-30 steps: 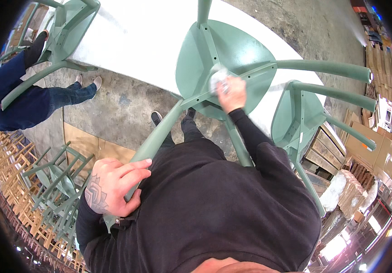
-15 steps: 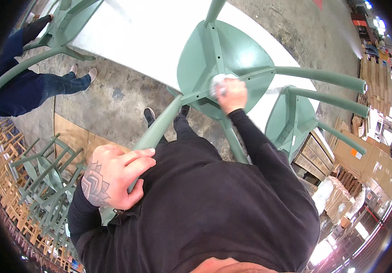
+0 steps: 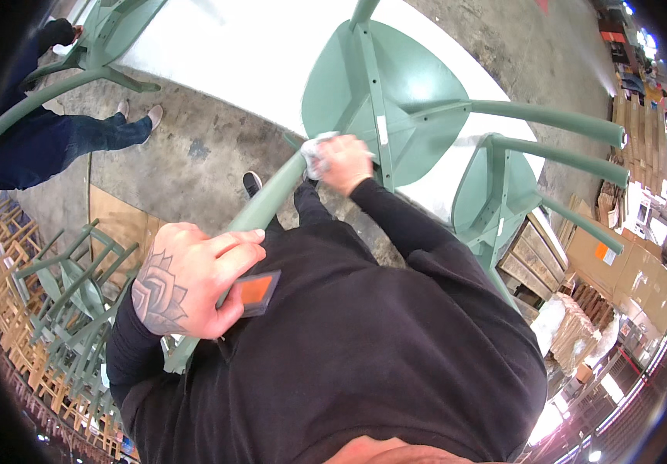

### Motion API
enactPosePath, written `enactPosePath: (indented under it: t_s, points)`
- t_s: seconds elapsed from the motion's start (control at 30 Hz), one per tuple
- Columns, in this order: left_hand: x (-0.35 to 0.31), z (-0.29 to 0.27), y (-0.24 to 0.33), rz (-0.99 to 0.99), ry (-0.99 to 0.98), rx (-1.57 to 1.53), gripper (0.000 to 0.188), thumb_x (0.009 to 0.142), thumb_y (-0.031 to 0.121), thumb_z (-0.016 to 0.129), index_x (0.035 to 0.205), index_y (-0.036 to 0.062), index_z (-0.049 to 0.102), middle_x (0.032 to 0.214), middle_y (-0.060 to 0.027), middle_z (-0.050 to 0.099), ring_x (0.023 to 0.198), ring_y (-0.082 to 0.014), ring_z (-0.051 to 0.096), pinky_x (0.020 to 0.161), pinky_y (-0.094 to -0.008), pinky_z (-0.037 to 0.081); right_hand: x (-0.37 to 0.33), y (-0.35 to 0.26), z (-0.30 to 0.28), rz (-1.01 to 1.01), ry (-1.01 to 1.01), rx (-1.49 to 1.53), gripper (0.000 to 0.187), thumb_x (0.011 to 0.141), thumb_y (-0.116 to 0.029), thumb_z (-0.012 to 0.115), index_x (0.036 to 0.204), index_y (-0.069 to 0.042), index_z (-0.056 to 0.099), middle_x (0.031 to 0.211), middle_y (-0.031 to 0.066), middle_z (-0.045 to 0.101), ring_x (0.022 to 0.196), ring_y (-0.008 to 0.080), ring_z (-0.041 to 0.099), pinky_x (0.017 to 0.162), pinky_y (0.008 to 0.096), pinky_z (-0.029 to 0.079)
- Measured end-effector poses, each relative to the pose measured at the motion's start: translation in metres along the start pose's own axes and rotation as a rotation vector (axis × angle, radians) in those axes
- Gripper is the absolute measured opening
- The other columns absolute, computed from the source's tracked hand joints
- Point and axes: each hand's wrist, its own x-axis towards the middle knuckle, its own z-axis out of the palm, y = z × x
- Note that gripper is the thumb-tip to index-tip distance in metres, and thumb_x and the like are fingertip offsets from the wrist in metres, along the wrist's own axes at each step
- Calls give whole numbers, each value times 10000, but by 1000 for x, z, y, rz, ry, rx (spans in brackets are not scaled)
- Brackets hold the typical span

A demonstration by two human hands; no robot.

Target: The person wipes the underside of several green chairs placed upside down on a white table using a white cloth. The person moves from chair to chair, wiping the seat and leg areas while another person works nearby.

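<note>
A green chair [image 3: 414,69] lies with its seat's underside and crossed rails facing up, over a white table [image 3: 225,58]. My left hand [image 3: 202,282] is wrapped round one of its legs [image 3: 267,197], near my body. A flat dark-edged piece with an orange face [image 3: 256,294] sticks out beneath the left fingers; its kind is unclear. At the upper end of that same leg, my right hand [image 3: 345,164] presses a crumpled white cloth [image 3: 318,153] against the wood, by the joint with the rail. The hand partly hides the joint.
A second green chair [image 3: 496,189] sits close on the right. At the upper left, a person in dark clothes [image 3: 32,147] stands by another green chair [image 3: 101,46]. Stacked green chair frames [image 3: 78,282] fill the lower left. Cardboard [image 3: 619,267] and wooden crates [image 3: 534,255] are at right.
My right hand has moved left with the cloth, from the middle of the rails to the leg's top. The orange-faced piece now shows under my left hand, which keeps its grip.
</note>
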Motion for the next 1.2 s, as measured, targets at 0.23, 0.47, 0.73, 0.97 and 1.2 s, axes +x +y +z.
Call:
enactPosePath:
  t_s: [0.23,0.47,0.73,0.97,1.2]
  points:
    - [-4,1,2,-58,27,-24,452,585,90,673,1037,72,670,1150,-92,757,692,-291,680,604,-382,468,19,103,-58,182,-83,-414,210,833,-350,695,948,-176,671,863,71,671,866,292,658,712,481,490]
    - [-5,6,0,-40,50,-47,457,585,103,674,1040,72,670,1147,-91,758,684,-300,675,599,-376,469,32,95,-74,172,264,71,281,855,-372,729,989,-127,697,889,93,707,901,299,685,818,468,538]
    - [-9,6,1,-47,35,-55,465,595,108,676,1059,72,672,1139,-91,760,667,-316,666,616,-375,488,18,82,-34,14,-118,-202,258,878,-401,695,1015,-183,691,838,60,688,868,292,672,777,467,504]
    - [-4,3,-1,-25,54,-56,471,604,95,684,1073,72,668,1144,-91,756,681,-278,675,602,-379,470,39,206,-129,513,-21,212,360,935,-309,656,1244,-132,703,1071,169,755,1021,350,726,905,448,570]
    - [-1,6,-5,-16,86,-91,428,600,92,699,1027,74,691,1147,-79,756,675,-268,676,604,-368,473,-77,78,-51,-278,-292,21,402,731,-239,817,1103,-186,675,1178,75,564,1126,330,561,1015,496,464]
